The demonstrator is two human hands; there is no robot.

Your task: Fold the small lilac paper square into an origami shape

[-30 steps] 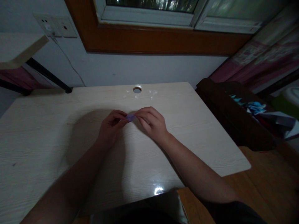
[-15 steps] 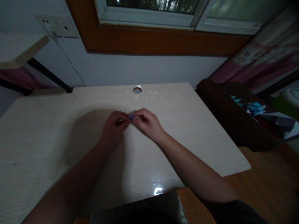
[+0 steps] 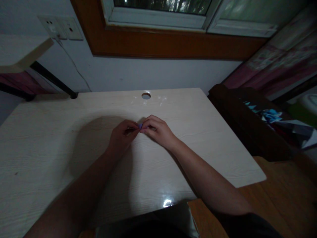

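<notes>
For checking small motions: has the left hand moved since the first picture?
Yes: the left hand has shifted slightly right and nearer the person, judged against the round hole in the desk.

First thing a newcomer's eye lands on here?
Probably the small purple piece, pinched between the left hand and right hand over the pale table. Next, likely the bright glare at the table's near edge and the round hole near its far edge. The crumpled blue item also stands out, off the table to the right.
</notes>
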